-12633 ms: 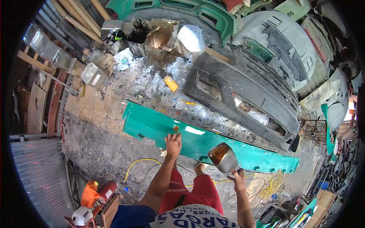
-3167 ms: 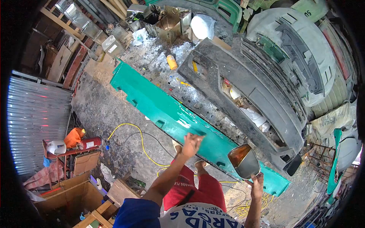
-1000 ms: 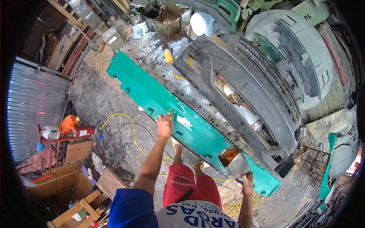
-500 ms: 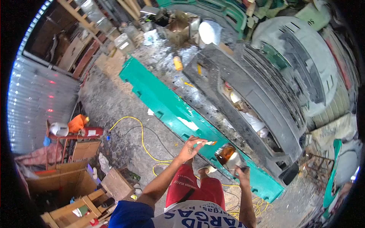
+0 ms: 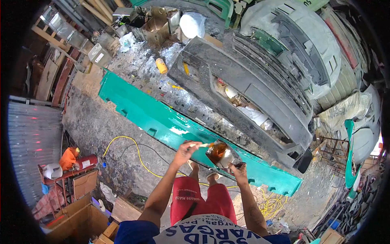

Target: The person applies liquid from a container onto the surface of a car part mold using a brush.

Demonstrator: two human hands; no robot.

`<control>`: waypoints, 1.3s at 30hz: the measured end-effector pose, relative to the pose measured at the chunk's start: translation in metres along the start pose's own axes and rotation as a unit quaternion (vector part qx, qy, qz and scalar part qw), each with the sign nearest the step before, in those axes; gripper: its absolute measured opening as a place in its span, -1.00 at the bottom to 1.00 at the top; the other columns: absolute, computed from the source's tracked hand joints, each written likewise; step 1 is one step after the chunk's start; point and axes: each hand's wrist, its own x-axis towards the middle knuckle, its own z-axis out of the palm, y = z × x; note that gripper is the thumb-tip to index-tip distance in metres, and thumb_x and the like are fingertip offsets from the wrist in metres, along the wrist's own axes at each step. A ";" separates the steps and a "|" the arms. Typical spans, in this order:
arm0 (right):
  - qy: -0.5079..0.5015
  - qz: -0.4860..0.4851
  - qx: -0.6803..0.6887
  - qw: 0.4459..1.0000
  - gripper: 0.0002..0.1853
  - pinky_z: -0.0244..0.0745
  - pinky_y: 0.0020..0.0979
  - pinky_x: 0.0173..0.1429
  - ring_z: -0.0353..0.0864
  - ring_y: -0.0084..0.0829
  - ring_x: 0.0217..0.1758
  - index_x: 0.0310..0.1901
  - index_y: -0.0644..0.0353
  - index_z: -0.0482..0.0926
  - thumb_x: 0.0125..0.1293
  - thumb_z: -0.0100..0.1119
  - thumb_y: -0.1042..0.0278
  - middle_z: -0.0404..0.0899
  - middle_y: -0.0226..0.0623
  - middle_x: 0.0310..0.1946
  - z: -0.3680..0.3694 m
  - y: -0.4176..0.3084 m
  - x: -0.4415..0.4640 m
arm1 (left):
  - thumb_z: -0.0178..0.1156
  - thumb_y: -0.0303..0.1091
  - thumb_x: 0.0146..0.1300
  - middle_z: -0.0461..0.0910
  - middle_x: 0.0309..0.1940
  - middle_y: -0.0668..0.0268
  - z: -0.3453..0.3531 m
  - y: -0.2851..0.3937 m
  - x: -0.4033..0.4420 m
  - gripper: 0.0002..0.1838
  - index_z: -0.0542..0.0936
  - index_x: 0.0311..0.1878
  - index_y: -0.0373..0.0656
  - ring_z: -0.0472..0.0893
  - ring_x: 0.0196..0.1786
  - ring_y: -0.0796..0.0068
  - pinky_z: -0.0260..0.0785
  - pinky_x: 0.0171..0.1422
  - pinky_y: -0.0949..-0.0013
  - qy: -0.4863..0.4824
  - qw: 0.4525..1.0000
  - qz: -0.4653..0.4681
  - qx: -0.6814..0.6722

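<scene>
My left hand (image 5: pixel 185 153) is closed around the pale handle of a thin brush-like tool (image 5: pixel 200 145); its bristles, if any, cannot be made out. The tool's amber tip is at the near-left rim of a container (image 5: pixel 226 159) with amber-brown liquid (image 5: pixel 216 151) inside. Fingers of my right hand (image 5: pixel 239 173) grip the container's lower right side, and it tilts toward the left. Beneath both hands lies a long glossy green bumper panel (image 5: pixel 140 110), with a bright white patch of glare or coating near its middle.
Beyond the green panel rests a large dark grey bumper (image 5: pixel 260 93), with more vehicle panels (image 5: pixel 300 44) stacked behind. A yellow cable (image 5: pixel 140 150) loops across the concrete floor. Cardboard boxes (image 5: pixel 75 213) and a red metal stand (image 5: pixel 61 179) are on the left. A yellow can (image 5: pixel 161 65) lies farther off.
The tool in my left hand has come to the container's rim, from being apart from it. Both hands are closer together, and the camera view has turned and shifted.
</scene>
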 end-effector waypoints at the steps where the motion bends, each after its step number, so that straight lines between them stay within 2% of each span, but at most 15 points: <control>1: 0.016 0.022 0.027 0.999 -0.50 0.54 -0.37 -0.21 0.57 -0.47 -0.19 -0.06 0.33 0.55 0.08 0.46 0.15 0.62 -0.27 -0.19 0.001 -0.008 -0.006 | 0.21 -0.34 0.33 0.68 -0.26 0.28 -0.009 -0.011 0.004 -0.82 0.69 -0.07 -0.12 0.57 -0.16 0.43 0.32 0.02 0.35 -0.006 1.000 -0.001 -0.002; 2: 0.020 0.025 0.028 0.999 -0.50 0.54 -0.37 -0.21 0.57 -0.47 -0.19 -0.06 0.33 0.55 0.08 0.46 0.15 0.62 -0.27 -0.19 0.001 -0.015 -0.009 | 0.22 -0.35 0.32 0.68 -0.25 0.29 -0.018 -0.022 0.011 -0.82 0.69 -0.07 -0.14 0.57 -0.17 0.47 0.35 -0.01 0.37 0.005 1.000 -0.015 0.024; 4: 0.003 -0.010 0.072 0.997 -0.53 0.39 -0.46 -0.49 0.43 -0.61 -0.55 -0.22 0.30 0.46 0.04 0.51 0.15 0.55 -0.39 -0.46 -0.003 -0.020 -0.008 | 0.23 -0.37 0.31 0.68 -0.25 0.30 -0.028 -0.055 0.025 -0.81 0.69 -0.06 -0.15 0.56 -0.18 0.50 0.37 -0.05 0.38 0.016 0.998 -0.029 0.047; 7: 0.022 0.005 0.085 0.996 -0.57 0.48 -0.44 -0.35 0.50 -0.54 -0.42 -0.16 0.30 0.54 0.08 0.47 0.18 0.58 -0.36 -0.35 -0.017 -0.016 -0.016 | 0.17 -0.42 0.33 0.69 -0.19 0.24 -0.040 -0.094 0.045 -0.81 0.67 -0.05 -0.21 0.60 -0.16 0.45 0.43 0.00 0.39 0.115 0.992 -0.003 -0.056; 9: 0.053 0.026 0.085 0.995 -0.55 0.55 -0.39 -0.19 0.56 -0.47 -0.25 -0.08 0.33 0.55 0.13 0.43 0.17 0.59 -0.28 -0.23 -0.029 -0.013 -0.027 | 0.11 -0.49 0.33 0.69 -0.16 0.23 -0.069 -0.114 0.052 -0.81 0.66 -0.07 -0.21 0.60 -0.13 0.49 0.43 -0.03 0.44 0.153 0.986 0.067 0.021; 12: 0.077 0.052 0.132 0.987 -0.53 0.63 -0.30 -0.14 0.54 -0.42 -0.15 -0.06 0.27 0.43 0.13 0.42 0.20 0.49 -0.27 -0.16 -0.047 -0.026 -0.051 | 0.12 -0.48 0.33 0.68 -0.16 0.23 -0.108 -0.102 0.054 -0.83 0.67 -0.11 -0.18 0.61 -0.16 0.38 0.39 0.01 0.34 0.209 0.973 0.093 0.038; 14: 0.086 0.057 0.111 0.988 -0.54 0.67 -0.28 -0.13 0.51 -0.42 -0.13 -0.07 0.23 0.37 0.16 0.39 0.17 0.41 -0.32 -0.18 -0.066 -0.015 -0.061 | 0.15 -0.42 0.31 0.67 -0.16 0.23 -0.122 -0.073 0.050 -0.83 0.66 -0.09 -0.12 0.56 -0.18 0.25 0.31 0.02 0.23 0.294 0.920 0.013 0.257; 17: 0.097 0.057 0.130 0.985 -0.57 0.68 -0.28 -0.13 0.50 -0.43 -0.14 -0.08 0.21 0.37 0.21 0.34 0.14 0.38 -0.33 -0.20 -0.092 -0.006 -0.075 | 0.14 -0.35 0.32 0.62 -0.19 0.24 -0.094 -0.081 0.049 -0.79 0.66 -0.03 -0.05 0.48 -0.19 0.15 0.23 0.01 0.12 0.306 0.882 0.112 0.340; 19: 0.106 0.046 0.091 0.989 -0.56 0.66 -0.16 -0.10 0.59 -0.36 -0.09 0.03 0.23 0.42 0.27 0.22 0.09 0.54 -0.22 -0.09 -0.111 0.004 -0.085 | 0.05 -0.29 0.36 0.56 -0.24 0.26 -0.052 -0.091 0.042 -0.72 0.63 0.06 -0.01 0.43 -0.17 0.15 0.23 -0.04 0.08 0.266 0.884 0.074 0.378; 21: 0.103 0.045 0.095 0.989 -0.54 0.66 -0.15 -0.10 0.59 -0.36 -0.09 0.04 0.24 0.41 0.27 0.22 0.08 0.54 -0.22 -0.07 -0.128 0.011 -0.090 | -0.02 -0.27 0.38 0.52 -0.30 0.26 -0.001 -0.073 0.033 -0.68 0.60 0.12 0.02 0.40 -0.19 0.14 0.21 -0.07 0.05 0.253 0.873 0.094 0.407; 22: 0.104 0.049 0.099 0.988 -0.53 0.66 -0.14 -0.09 0.60 -0.36 -0.09 0.04 0.24 0.41 0.27 0.23 0.07 0.54 -0.22 -0.06 -0.137 0.015 -0.092 | -0.05 -0.27 0.37 0.52 -0.28 0.25 0.022 -0.076 0.025 -0.65 0.57 0.15 0.01 0.40 -0.16 0.14 0.21 -0.06 0.05 0.216 0.891 0.062 0.395; 25: 0.095 0.044 0.099 0.990 -0.48 0.66 -0.13 -0.09 0.57 -0.34 -0.03 0.08 0.25 0.37 0.27 0.22 0.03 0.49 -0.20 0.00 -0.159 0.019 -0.101 | 0.05 -0.35 0.28 0.52 -0.24 0.27 0.096 -0.068 0.002 -0.64 0.58 0.14 0.00 0.41 -0.13 0.16 0.21 -0.03 0.07 0.180 0.886 0.106 0.414; 31: 0.091 0.047 0.115 0.988 -0.42 0.65 -0.17 -0.05 0.43 -0.35 0.07 0.09 0.18 0.32 0.19 0.31 0.02 0.33 -0.26 0.03 -0.198 0.028 -0.105 | 0.10 -0.35 0.27 0.55 -0.28 0.33 0.187 -0.051 -0.021 -0.69 0.62 0.07 0.04 0.43 -0.12 0.19 0.21 -0.01 0.10 0.089 0.950 0.096 0.282; 34: 0.089 0.054 0.120 0.987 -0.44 0.65 -0.17 -0.05 0.43 -0.36 0.07 0.06 0.17 0.32 0.19 0.31 0.02 0.33 -0.27 0.03 -0.218 0.040 -0.105 | 0.11 -0.32 0.31 0.62 -0.26 0.36 0.171 -0.067 -0.012 -0.78 0.66 -0.03 0.05 0.49 -0.17 0.23 0.22 0.03 0.10 0.116 0.972 0.061 0.197; 39: 0.102 0.060 0.108 0.987 -0.48 0.64 -0.14 -0.06 0.42 -0.34 0.06 0.04 0.17 0.32 0.21 0.28 0.05 0.33 -0.26 0.02 -0.228 0.043 -0.111 | 0.19 -0.45 0.26 0.70 -0.10 0.28 0.045 -0.094 0.023 -0.85 0.70 -0.17 -0.02 0.58 -0.03 0.25 0.24 0.18 0.15 0.185 0.967 0.069 0.159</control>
